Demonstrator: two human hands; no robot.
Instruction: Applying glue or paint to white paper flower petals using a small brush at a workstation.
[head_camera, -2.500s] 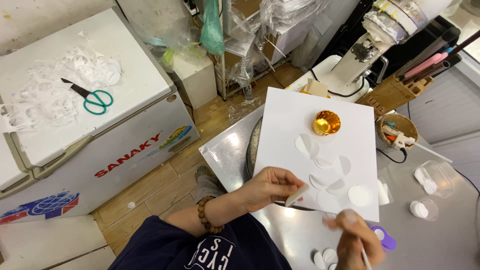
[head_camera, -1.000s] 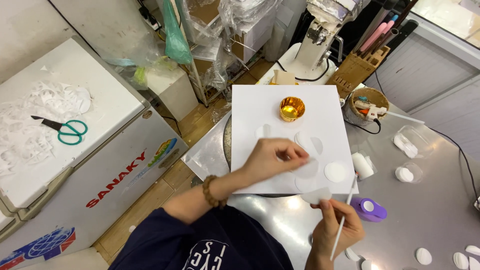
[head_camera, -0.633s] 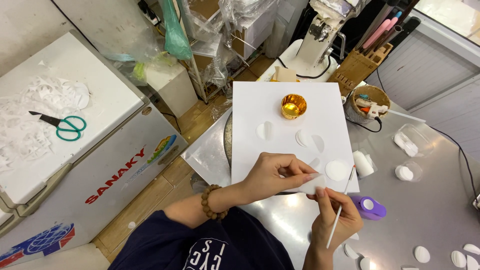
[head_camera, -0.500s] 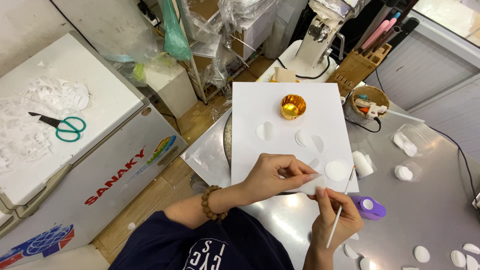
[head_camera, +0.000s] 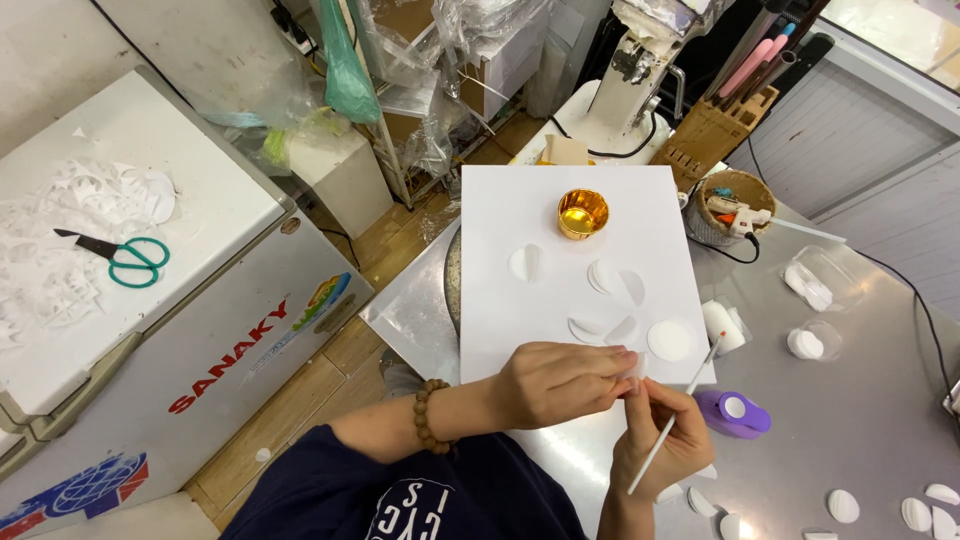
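Presently the right hand (head_camera: 672, 437) pinches a thin white stick (head_camera: 672, 419); the left hand (head_camera: 560, 382) grips a small paper petal (head_camera: 634, 366) (partly hidden) at 6 o'clock of the white board (head_camera: 520, 200). Risk: a loosened pinch drops the petal. Farther, at 12 o'clock, stands the gold cup (head_camera: 582, 213).

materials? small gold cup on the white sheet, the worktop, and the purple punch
Small gold cup: likely metallic foil or foil-coated paper; mirror-bright, warm glare inside.
Grey worktop: looks like stainless steel; dull brushed sheen, soft reflections.
Purple punch: probably moulded plastic; even colour, smooth rounded shape.
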